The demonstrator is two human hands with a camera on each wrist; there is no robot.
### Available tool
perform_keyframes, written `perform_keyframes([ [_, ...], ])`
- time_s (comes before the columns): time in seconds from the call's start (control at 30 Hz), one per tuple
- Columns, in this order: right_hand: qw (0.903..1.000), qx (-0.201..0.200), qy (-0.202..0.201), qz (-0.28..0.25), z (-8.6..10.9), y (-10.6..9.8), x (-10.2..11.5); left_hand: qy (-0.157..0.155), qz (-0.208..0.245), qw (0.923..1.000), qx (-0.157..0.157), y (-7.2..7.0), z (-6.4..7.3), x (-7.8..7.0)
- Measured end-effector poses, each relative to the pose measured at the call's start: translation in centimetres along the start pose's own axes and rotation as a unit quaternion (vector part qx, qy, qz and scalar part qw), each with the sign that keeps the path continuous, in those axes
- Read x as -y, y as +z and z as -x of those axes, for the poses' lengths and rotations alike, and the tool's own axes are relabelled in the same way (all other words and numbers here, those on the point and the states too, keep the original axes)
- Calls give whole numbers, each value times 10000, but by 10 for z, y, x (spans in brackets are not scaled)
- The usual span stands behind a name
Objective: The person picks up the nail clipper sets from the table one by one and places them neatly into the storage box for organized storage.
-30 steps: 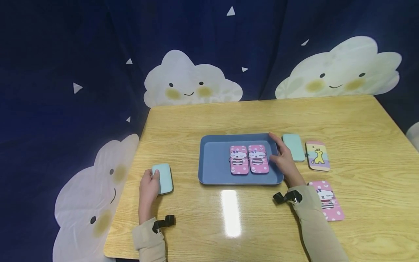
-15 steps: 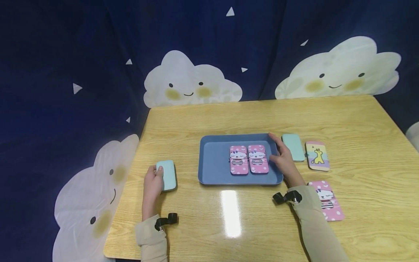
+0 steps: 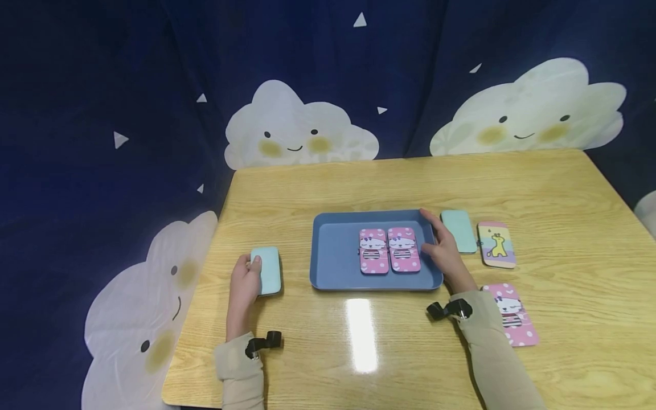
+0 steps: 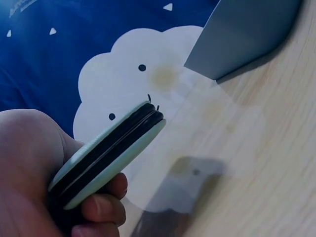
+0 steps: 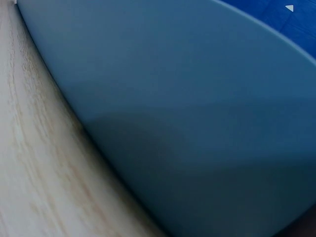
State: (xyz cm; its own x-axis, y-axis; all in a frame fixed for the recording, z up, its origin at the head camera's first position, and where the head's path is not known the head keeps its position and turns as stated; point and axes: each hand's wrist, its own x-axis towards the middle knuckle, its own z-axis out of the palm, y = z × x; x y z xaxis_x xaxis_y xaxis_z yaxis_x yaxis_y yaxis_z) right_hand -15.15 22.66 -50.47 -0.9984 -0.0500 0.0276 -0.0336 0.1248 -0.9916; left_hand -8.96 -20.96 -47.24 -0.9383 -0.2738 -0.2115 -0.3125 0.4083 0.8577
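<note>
My left hand (image 3: 244, 283) pinches a small mint-green hinged case (image 3: 269, 271), thumb on its top face and fingers beneath. In the left wrist view the case's black edge shows between two mint covers, and its shadow falls on the table apart from it. To the right is a shallow blue tray (image 3: 334, 250) with two pink cat-print cases (image 3: 373, 251) side by side in its right half. My right hand (image 3: 447, 257) grips the tray's right wall, thumb inside and the other fingers at the rim. That wall's outer face (image 5: 173, 89) fills most of the right wrist view.
Right of the tray lie another mint case (image 3: 459, 231), a pastel-striped giraffe case (image 3: 496, 244) and a pink cat-print case (image 3: 512, 316), partly covered by the right sleeve. Wooden table (image 3: 307, 347) surrounds the tray, with a dark blue cloud-print curtain behind and at left.
My left hand has carried the mint case a little to the right and away from me, towards the tray. The right hand, the tray and the other cases stay where they were.
</note>
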Motion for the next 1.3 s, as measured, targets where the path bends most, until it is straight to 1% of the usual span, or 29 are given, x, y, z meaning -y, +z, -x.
perform_keyframes([
  [0.07, 10000, -27, -9, 52, 0, 0, -3, 21, -18, 10000, 18, 2, 0, -2],
  [0.13, 10000, -54, -25, 57, 0, 0, -5, 41, 56, 10000, 64, 4, 0, -5],
  [0.43, 9999, -75, -61, 89, 1, 0, -4, 264, 305, 9991, 100, 15, -1, -19],
  [0.73, 10000, -11, -61, -1, 0, -1, -6, 300, 411, 9985, 186, 26, 2, -28],
  [0.83, 10000, 18, -32, -63, 0, -1, -2, 348, 463, 9981, 209, 29, 2, -30],
  [1.0, 9998, 51, 70, -159, 5, 1, 12, 484, 467, 9974, 254, 33, 2, -37],
  [1.1, 9998, 56, 52, -169, 7, 2, 19, 549, 501, 9968, 301, 35, 2, -41],
  [1.3, 9999, 64, 44, -116, 10, 5, 27, 580, 570, 9962, 325, 40, 1, -46],
])
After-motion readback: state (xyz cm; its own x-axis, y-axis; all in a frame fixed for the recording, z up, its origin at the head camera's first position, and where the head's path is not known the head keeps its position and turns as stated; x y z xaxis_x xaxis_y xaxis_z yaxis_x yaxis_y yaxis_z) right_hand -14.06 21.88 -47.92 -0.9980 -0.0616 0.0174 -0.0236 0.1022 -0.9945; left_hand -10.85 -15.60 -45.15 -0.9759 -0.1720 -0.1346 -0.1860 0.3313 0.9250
